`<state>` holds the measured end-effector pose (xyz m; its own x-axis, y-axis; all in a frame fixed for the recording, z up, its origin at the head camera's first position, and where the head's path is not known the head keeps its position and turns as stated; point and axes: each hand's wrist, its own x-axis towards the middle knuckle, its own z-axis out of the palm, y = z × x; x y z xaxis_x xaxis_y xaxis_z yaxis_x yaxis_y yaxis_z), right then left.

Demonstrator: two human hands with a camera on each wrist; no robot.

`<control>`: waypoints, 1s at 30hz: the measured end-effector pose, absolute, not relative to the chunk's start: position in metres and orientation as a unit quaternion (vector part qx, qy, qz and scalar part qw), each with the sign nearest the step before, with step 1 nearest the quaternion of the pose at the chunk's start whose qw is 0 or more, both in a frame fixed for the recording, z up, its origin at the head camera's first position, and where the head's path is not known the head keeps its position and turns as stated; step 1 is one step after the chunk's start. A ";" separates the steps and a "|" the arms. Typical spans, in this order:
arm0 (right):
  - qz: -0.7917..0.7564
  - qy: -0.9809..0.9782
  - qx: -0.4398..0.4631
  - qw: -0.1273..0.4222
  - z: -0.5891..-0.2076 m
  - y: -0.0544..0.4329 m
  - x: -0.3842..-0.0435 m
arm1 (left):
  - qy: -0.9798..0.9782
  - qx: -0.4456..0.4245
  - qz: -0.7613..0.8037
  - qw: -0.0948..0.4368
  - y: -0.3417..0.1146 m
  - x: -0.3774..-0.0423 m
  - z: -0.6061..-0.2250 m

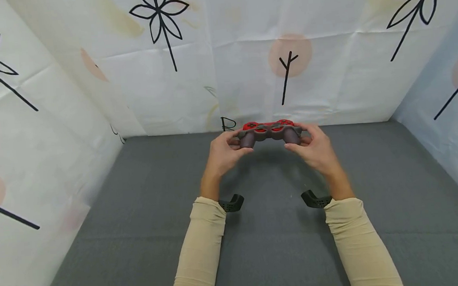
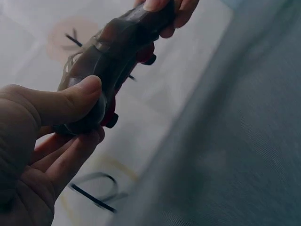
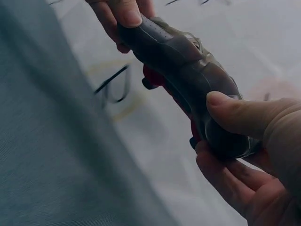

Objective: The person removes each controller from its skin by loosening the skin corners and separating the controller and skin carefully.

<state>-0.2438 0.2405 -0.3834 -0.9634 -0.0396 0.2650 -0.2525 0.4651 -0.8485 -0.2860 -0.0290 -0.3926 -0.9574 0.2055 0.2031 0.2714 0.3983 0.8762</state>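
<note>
Clamping red-and-dark-grey two-handled game controller (image 1: 269,133) between left hand (image 1: 222,154) and right hand (image 1: 316,149), holding over far part of grey counter (image 1: 160,189).

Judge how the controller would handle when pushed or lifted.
The controller is likely stiff, spanning both hands without visible sag. Its rounded grips may make it rock if pushed; their smooth look suggests slight slipperiness.

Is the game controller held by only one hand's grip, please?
No, the left-hand grip and right-hand grip both hold the game controller, one at each end.
</note>
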 end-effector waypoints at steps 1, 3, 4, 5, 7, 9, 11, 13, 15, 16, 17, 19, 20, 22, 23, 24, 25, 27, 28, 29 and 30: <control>0.498 -0.858 0.079 0.094 -0.391 0.240 -0.247 | -0.843 -0.134 -0.521 0.020 -0.030 -0.289 -0.400; 0.484 -0.869 0.067 0.079 -0.403 0.239 -0.252 | -0.848 -0.117 -0.517 0.002 -0.031 -0.294 -0.412; 0.481 -0.872 0.060 0.074 -0.408 0.238 -0.255 | -0.847 -0.110 -0.520 -0.005 -0.031 -0.296 -0.417; 0.483 -0.871 0.053 0.070 -0.412 0.237 -0.256 | -0.844 -0.106 -0.526 -0.008 -0.032 -0.297 -0.420; 0.491 -0.868 0.043 0.066 -0.419 0.236 -0.259 | -0.837 -0.101 -0.537 -0.012 -0.033 -0.300 -0.427; 0.495 -0.866 0.035 0.058 -0.425 0.235 -0.261 | -0.834 -0.099 -0.543 -0.016 -0.033 -0.301 -0.432; 0.493 -0.868 0.025 0.046 -0.430 0.236 -0.262 | -0.834 -0.098 -0.543 -0.021 -0.032 -0.302 -0.436; 0.491 -0.870 0.015 0.032 -0.435 0.236 -0.263 | -0.834 -0.098 -0.542 -0.024 -0.032 -0.304 -0.441; 0.490 -0.871 0.009 0.021 -0.439 0.237 -0.263 | -0.836 -0.100 -0.540 -0.025 -0.032 -0.305 -0.445; 0.492 -0.870 0.004 0.017 -0.440 0.238 -0.264 | -0.837 -0.100 -0.538 -0.025 -0.032 -0.305 -0.447; 0.495 -0.869 0.002 0.014 -0.442 0.239 -0.264 | -0.837 -0.100 -0.537 -0.025 -0.032 -0.305 -0.448; 0.501 -0.866 0.000 0.013 -0.445 0.240 -0.265 | -0.838 -0.100 -0.536 -0.025 -0.032 -0.306 -0.451; 0.503 -0.864 -0.002 0.012 -0.446 0.241 -0.266 | -0.838 -0.099 -0.537 -0.025 -0.031 -0.306 -0.453; 0.504 -0.864 -0.002 0.014 -0.448 0.241 -0.267 | -0.836 -0.093 -0.540 -0.029 -0.031 -0.307 -0.455; 0.502 -0.865 -0.002 0.016 -0.449 0.241 -0.268 | -0.834 -0.090 -0.543 -0.030 -0.031 -0.307 -0.456; 0.501 -0.865 -0.001 0.017 -0.450 0.241 -0.268 | -0.833 -0.086 -0.546 -0.032 -0.031 -0.308 -0.457; 0.499 -0.866 0.000 0.018 -0.451 0.241 -0.268 | -0.831 -0.083 -0.549 -0.034 -0.031 -0.308 -0.458; 0.497 -0.867 0.002 0.018 -0.452 0.241 -0.268 | -0.830 -0.077 -0.552 -0.035 -0.031 -0.308 -0.460; 0.499 -0.866 0.002 0.016 -0.452 0.241 -0.268 | -0.829 -0.075 -0.553 -0.035 -0.031 -0.308 -0.460; 0.500 -0.866 0.003 0.014 -0.453 0.241 -0.268 | -0.829 -0.075 -0.553 -0.034 -0.031 -0.308 -0.461; 0.503 -0.864 0.003 0.011 -0.452 0.242 -0.268 | -0.829 -0.075 -0.554 -0.033 -0.031 -0.308 -0.461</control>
<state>-0.2680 0.2415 -0.4524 -0.9997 0.0062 0.0229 -0.0168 0.4946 -0.8690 -0.3080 -0.0307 -0.4611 -0.9864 0.1621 0.0280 0.0879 0.3753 0.9227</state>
